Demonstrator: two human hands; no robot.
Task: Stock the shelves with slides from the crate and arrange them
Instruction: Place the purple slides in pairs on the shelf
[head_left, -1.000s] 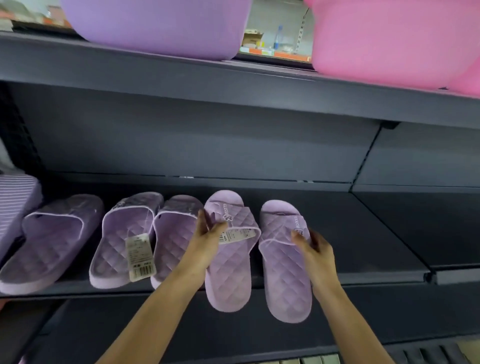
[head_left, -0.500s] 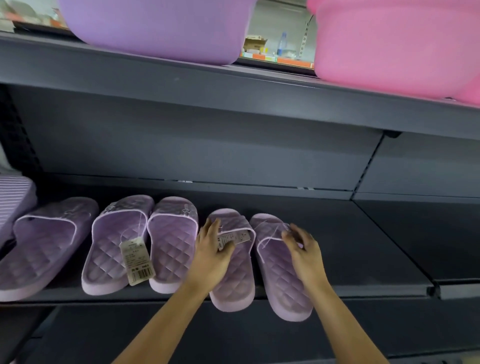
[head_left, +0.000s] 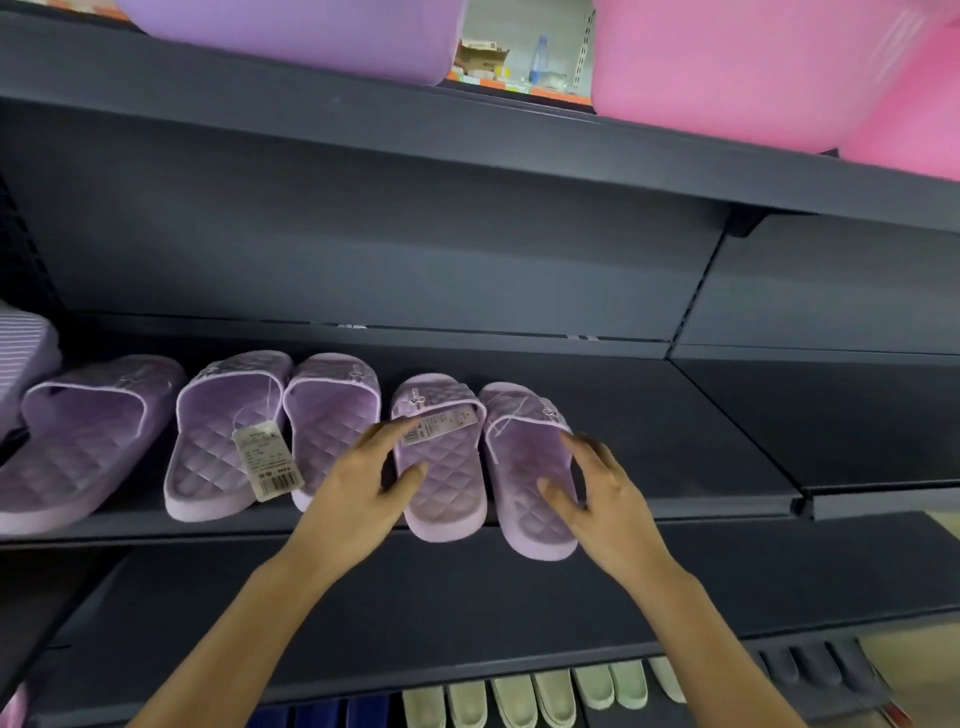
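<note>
Across the dark middle shelf (head_left: 675, 441) we are squaring up a row of lilac slides, and the step in hand looks to be seating the rightmost pair (head_left: 447, 499). Both heels hang over the front lip, the right one farther. We judge it best to push the two back together with flat fingers until the heels line up with their neighbours, sides touching and toes to the back panel, without dragging the slide beside them askew.

Overhead, on the upper shelf (head_left: 363, 135), stand a pink tub (head_left: 753, 67) and a purple tub (head_left: 311, 31). We see only their walls and bases, so what they hold is hidden. The crate is not in view.

Left of our pair sit a tagged pair (head_left: 218, 447) and, farther left, a single slide (head_left: 78, 441). Cream slides (head_left: 519, 696) line the shelf below.

Our left hand (head_left: 358, 488) lies spread, with its thumb on the left slide's footbed. Our right hand (head_left: 608, 493) is likewise loose and splayed, touching the right slide's outer edge. Neither hand is clamped on a slide.

A price tag (head_left: 267, 460) dangles from the tagged pair, and a smaller label (head_left: 436, 423) lies across our left slide's strap.
</note>
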